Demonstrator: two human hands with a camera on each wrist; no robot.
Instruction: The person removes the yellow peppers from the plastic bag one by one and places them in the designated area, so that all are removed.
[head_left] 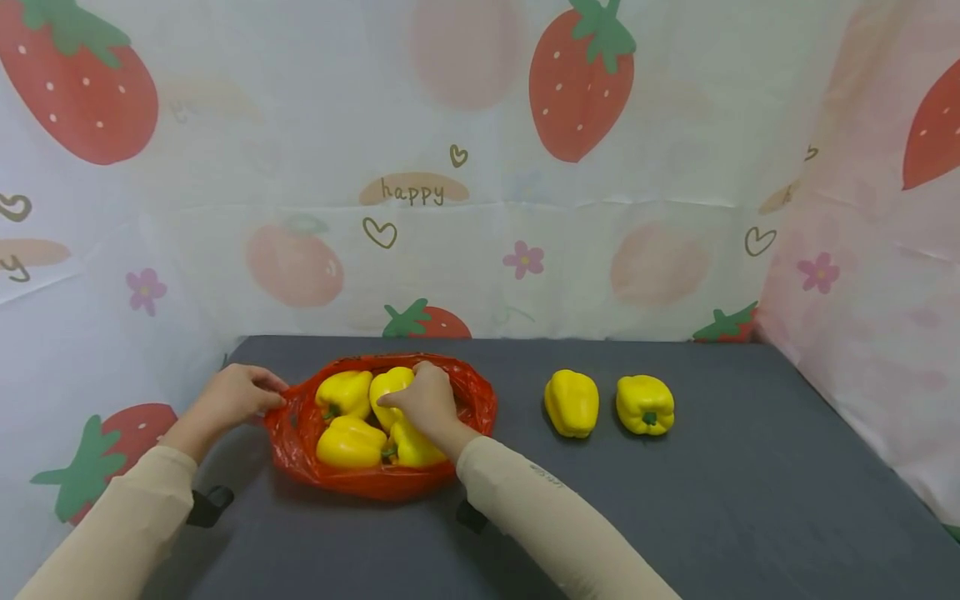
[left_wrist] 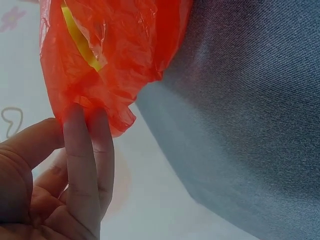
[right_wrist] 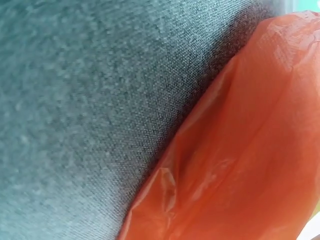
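Observation:
A red plastic bag [head_left: 360, 483] lies opened wide on the table's left half, with several yellow bell peppers inside. My left hand [head_left: 238, 395] pinches the bag's left edge between thumb and fingertips; the left wrist view shows the crumpled film [left_wrist: 120, 65] at those fingers. Inside the bag my right hand [head_left: 429, 406] grips a yellow bell pepper [head_left: 386, 385] near the back, thumb on its front left side. Close around it sit other peppers, one at the back left [head_left: 347, 392] and one at the front left [head_left: 350, 442]. The right wrist view holds mostly red film [right_wrist: 250, 150].
Two more yellow bell peppers stand on the dark grey table [head_left: 750, 483] to the right of the bag, one [head_left: 572, 403] nearer and one [head_left: 645, 405] farther right. A strawberry-print curtain [head_left: 480, 267] hangs behind the table and along both sides.

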